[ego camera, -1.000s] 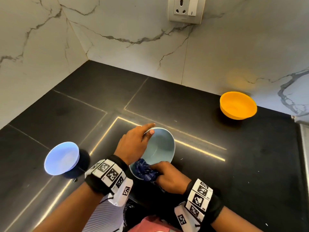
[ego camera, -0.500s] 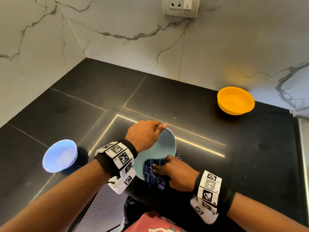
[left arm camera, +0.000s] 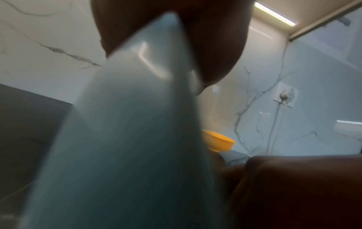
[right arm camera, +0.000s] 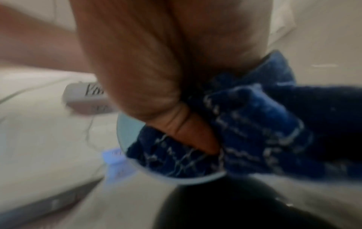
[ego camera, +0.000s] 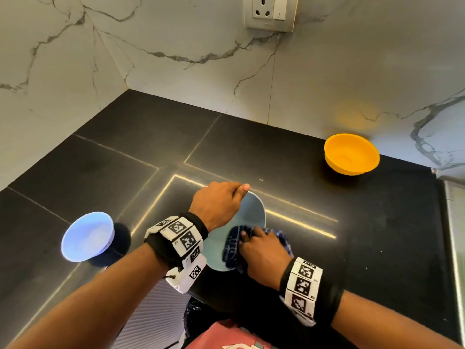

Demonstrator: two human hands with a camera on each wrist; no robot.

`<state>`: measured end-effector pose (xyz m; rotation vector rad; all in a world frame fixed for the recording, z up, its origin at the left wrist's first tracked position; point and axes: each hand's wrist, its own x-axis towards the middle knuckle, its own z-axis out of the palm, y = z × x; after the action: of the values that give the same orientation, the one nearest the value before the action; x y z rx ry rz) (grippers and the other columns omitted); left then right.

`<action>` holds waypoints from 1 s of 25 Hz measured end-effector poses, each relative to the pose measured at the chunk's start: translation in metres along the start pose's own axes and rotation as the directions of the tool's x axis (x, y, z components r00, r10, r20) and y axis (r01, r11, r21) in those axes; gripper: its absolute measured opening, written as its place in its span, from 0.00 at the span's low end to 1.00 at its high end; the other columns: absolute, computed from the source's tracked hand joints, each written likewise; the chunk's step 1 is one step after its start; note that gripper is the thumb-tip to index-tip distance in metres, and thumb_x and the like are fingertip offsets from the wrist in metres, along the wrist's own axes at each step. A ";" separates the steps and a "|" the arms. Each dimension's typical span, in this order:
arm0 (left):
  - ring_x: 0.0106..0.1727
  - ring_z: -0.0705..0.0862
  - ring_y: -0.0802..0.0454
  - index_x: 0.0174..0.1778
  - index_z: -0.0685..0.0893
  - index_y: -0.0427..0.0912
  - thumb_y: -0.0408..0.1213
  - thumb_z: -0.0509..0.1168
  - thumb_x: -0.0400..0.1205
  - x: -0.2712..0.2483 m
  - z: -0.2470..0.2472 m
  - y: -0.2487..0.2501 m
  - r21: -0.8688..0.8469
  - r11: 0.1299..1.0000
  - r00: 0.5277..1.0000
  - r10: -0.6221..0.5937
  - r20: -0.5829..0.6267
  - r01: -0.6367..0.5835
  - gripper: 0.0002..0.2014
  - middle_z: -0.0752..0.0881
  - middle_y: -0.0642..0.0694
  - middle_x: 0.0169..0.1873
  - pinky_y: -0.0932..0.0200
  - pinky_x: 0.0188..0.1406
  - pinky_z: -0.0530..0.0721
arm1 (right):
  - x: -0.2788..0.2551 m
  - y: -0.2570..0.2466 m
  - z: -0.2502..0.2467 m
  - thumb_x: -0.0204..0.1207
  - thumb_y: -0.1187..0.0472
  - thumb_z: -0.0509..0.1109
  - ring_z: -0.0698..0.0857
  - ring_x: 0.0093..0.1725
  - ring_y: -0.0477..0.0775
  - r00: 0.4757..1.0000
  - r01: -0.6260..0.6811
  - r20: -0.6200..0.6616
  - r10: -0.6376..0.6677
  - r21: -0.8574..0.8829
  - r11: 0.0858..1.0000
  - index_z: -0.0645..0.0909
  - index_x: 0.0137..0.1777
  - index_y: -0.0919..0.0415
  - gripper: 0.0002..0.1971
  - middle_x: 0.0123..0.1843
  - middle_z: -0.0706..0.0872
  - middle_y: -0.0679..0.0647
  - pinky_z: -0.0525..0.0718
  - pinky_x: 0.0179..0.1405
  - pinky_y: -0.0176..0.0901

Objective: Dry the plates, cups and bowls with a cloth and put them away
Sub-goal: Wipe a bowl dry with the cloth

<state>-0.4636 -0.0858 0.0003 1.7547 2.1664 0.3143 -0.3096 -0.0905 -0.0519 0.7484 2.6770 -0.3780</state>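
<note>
Left hand (ego camera: pixel 218 203) grips bowl (ego camera: pixel 252 212) rim; right fingers (ego camera: pixel 247 239) press cloth (ego camera: pixel 232 245) inside.

Three bowls on a corner table (ego camera: pixel 276 152).
One bowl (ego camera: pixel 86 238) sits left, another bowl (ego camera: pixel 351 154) far right by the wall (ego camera: pixel 327 79), the held bowl (ego camera: pixel 251 212) between, nearer.

three bowls (ego camera: pixel 351 154), one cloth (ego camera: pixel 232 244), two hands (ego camera: pixel 217 206)

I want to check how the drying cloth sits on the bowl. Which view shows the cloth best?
The head view: the blue checked cloth lies over the near rim of the pale blue bowl under the right hand. The right wrist view shows the cloth closer but blurred. The left wrist view shows only the bowl's side, no cloth.
</note>
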 end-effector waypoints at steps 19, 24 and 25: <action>0.52 0.86 0.56 0.56 0.87 0.56 0.51 0.54 0.89 -0.049 0.036 -0.043 -0.641 0.752 0.962 -0.263 -0.077 0.154 0.16 0.90 0.56 0.48 0.49 0.58 0.84 | 0.005 -0.018 0.028 0.71 0.56 0.73 0.81 0.60 0.60 0.887 0.426 -0.243 -0.393 0.104 0.899 0.83 0.66 0.50 0.21 0.66 0.85 0.44 0.80 0.56 0.52; 0.54 0.86 0.57 0.59 0.86 0.58 0.53 0.52 0.89 -0.041 0.031 -0.035 -0.679 0.706 0.962 -0.273 0.002 0.202 0.16 0.89 0.57 0.50 0.51 0.57 0.84 | 0.011 -0.024 0.021 0.66 0.49 0.78 0.83 0.54 0.60 0.917 0.192 -0.322 -0.233 -0.155 0.969 0.84 0.65 0.52 0.26 0.69 0.83 0.49 0.81 0.40 0.47; 0.53 0.86 0.57 0.58 0.86 0.59 0.52 0.52 0.89 -0.040 0.030 -0.033 -0.670 0.716 0.962 -0.271 -0.009 0.196 0.16 0.90 0.56 0.49 0.52 0.57 0.84 | 0.016 -0.027 0.017 0.65 0.50 0.79 0.83 0.52 0.60 0.927 0.110 -0.341 -0.156 -0.148 0.983 0.84 0.65 0.55 0.27 0.69 0.83 0.52 0.81 0.39 0.48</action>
<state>-0.4742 -0.1327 -0.0350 1.0607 1.9499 0.9965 -0.3327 -0.1111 -0.0688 0.6484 3.0645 -0.1098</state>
